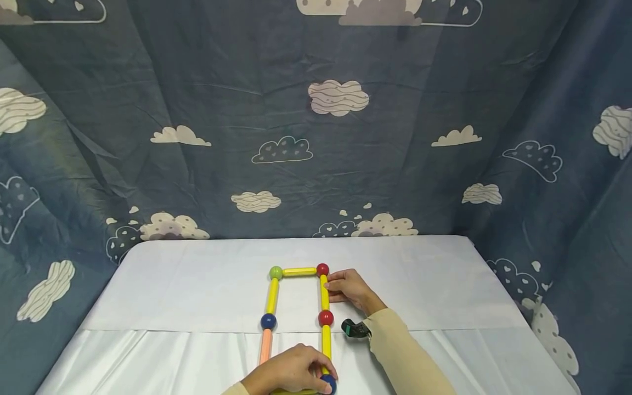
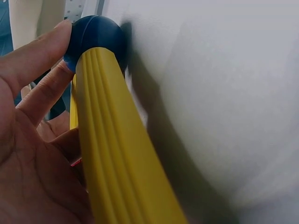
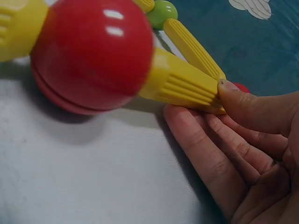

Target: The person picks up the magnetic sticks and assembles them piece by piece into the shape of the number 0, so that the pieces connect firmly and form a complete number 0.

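Yellow and salmon sticks joined by coloured balls form a long rectangle flat on the white-covered table. My left hand [image 1: 296,368] pinches the blue ball [image 2: 99,37] at the near right corner between thumb and fingers. From that ball a ridged yellow stick [image 2: 117,140] runs left beneath the hand, which partly hides it. My right hand [image 1: 353,289] pinches the far yellow stick [image 3: 184,84] of the right side. That stick lies between two red balls, the nearer red ball [image 3: 93,53] and the corner red ball [image 1: 322,269].
At the far left corner sits a green ball [image 1: 276,272], with a yellow stick [image 1: 299,271] across the far end. Down the left side come a blue ball [image 1: 268,321] and a salmon stick [image 1: 265,345]. A cloud-patterned curtain [image 1: 286,186] hangs behind the table [image 1: 419,263].
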Demonstrator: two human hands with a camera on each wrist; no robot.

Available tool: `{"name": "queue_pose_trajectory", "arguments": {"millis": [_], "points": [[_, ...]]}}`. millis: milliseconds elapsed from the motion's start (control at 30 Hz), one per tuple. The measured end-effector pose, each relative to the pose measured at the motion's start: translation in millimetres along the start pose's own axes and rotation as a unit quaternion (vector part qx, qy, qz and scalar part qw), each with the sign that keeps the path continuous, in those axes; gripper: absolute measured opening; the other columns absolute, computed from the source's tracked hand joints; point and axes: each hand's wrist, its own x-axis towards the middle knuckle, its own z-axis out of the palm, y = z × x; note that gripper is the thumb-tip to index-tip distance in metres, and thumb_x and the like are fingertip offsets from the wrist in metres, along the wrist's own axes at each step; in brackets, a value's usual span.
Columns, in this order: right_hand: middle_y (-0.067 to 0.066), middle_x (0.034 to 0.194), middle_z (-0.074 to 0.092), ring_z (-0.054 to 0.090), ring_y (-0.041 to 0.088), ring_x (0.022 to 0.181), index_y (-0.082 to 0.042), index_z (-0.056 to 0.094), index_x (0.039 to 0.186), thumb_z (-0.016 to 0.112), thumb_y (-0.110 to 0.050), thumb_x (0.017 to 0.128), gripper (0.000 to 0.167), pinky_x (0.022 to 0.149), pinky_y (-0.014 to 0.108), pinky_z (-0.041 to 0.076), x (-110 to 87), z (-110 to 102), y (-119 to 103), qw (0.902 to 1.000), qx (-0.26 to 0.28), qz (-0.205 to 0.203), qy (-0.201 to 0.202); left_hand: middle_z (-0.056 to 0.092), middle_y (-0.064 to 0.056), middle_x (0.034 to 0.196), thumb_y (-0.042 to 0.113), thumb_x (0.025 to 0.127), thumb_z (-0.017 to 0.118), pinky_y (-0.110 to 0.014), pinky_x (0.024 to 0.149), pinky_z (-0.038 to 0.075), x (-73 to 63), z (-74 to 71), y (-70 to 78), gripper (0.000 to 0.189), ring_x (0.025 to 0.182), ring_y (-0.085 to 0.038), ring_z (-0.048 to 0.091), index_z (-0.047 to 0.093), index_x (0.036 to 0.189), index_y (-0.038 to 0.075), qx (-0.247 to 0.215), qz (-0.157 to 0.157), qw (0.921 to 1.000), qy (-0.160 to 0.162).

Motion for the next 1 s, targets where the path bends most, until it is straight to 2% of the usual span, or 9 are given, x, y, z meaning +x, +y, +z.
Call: {"name": "queue_pose_trajectory", "arguments": {"millis": [133, 433, 567, 700, 833, 900, 1000], "points": [[0.014, 0.090, 0.066, 0.066, 0.016, 0.068, 0.008, 0.060, 0.118, 0.066, -0.004, 0.090, 0.031, 0.066, 0.032, 0.056, -2.6, 1, 1, 1.0000, 0.001, -0.005, -0.003, 0.055, 0.012, 0.069, 0.020, 0.086, 0.073, -0.017, 0.058, 0.036, -1.0, 0.6, 0.4, 0.013, 0.060, -0.001, 0.045, 0.073, 0.097, 0.015, 0.000, -0.010, 1.0000, -0.002], [0.012, 0.088, 0.066, 0.064, 0.018, 0.067, 0.006, 0.062, 0.113, 0.067, -0.006, 0.089, 0.027, 0.064, 0.032, 0.056, -5.1, 4, 3, 0.9998, -0.013, -0.016, 0.002, 0.054, 0.013, 0.068, 0.020, 0.086, 0.072, -0.017, 0.058, 0.035, -2.7, 1.0, -0.2, 0.013, 0.060, 0.000, 0.045, 0.073, 0.098, 0.015, 0.004, -0.005, 1.0000, -0.002], [0.012, 0.088, 0.065, 0.063, 0.018, 0.067, 0.006, 0.062, 0.112, 0.068, -0.009, 0.089, 0.028, 0.064, 0.031, 0.056, -5.0, 7, 2, 0.9993, -0.028, -0.023, 0.007, 0.054, 0.014, 0.069, 0.021, 0.087, 0.072, -0.017, 0.059, 0.036, -3.4, 1.0, 0.6, 0.016, 0.062, 0.001, 0.045, 0.073, 0.102, 0.016, 0.019, -0.001, 0.9998, 0.001], [0.011, 0.087, 0.066, 0.063, 0.017, 0.065, 0.005, 0.062, 0.109, 0.069, -0.010, 0.088, 0.027, 0.062, 0.031, 0.056, -3.6, 7, 3, 0.9986, -0.039, -0.035, 0.010, 0.053, 0.016, 0.071, 0.024, 0.087, 0.072, -0.016, 0.061, 0.040, -7.1, -0.3, 3.9, 0.026, 0.063, 0.003, 0.047, 0.070, 0.112, 0.019, 0.053, 0.008, 0.9984, 0.015], [0.012, 0.086, 0.066, 0.063, 0.017, 0.065, 0.005, 0.063, 0.107, 0.069, -0.009, 0.087, 0.025, 0.062, 0.031, 0.056, -3.1, 7, 3, 0.9979, -0.048, -0.041, 0.011, 0.055, 0.017, 0.076, 0.029, 0.086, 0.073, -0.017, 0.063, 0.043, -16.0, -10.7, 6.5, 0.035, 0.065, 0.002, 0.051, 0.066, 0.118, 0.019, 0.066, 0.006, 0.9961, 0.058], [0.012, 0.086, 0.066, 0.063, 0.017, 0.066, 0.005, 0.063, 0.107, 0.069, -0.009, 0.087, 0.025, 0.062, 0.031, 0.056, -3.7, 8, 2, 0.9977, -0.050, -0.043, 0.013, 0.057, 0.015, 0.077, 0.029, 0.085, 0.073, -0.019, 0.062, 0.044, -23.1, -21.6, 6.3, 0.035, 0.066, 0.000, 0.052, 0.065, 0.117, 0.017, 0.050, -0.006, 0.9947, 0.089], [0.012, 0.087, 0.066, 0.063, 0.018, 0.067, 0.005, 0.062, 0.107, 0.070, -0.010, 0.087, 0.026, 0.062, 0.030, 0.056, -5.4, 9, 1, 0.9974, -0.053, -0.045, 0.018, 0.058, 0.011, 0.080, 0.028, 0.086, 0.073, -0.022, 0.061, 0.044, -37.0, -42.5, 1.4, 0.031, 0.069, -0.006, 0.053, 0.067, 0.113, 0.014, 0.043, -0.024, 0.9875, 0.150]]}}
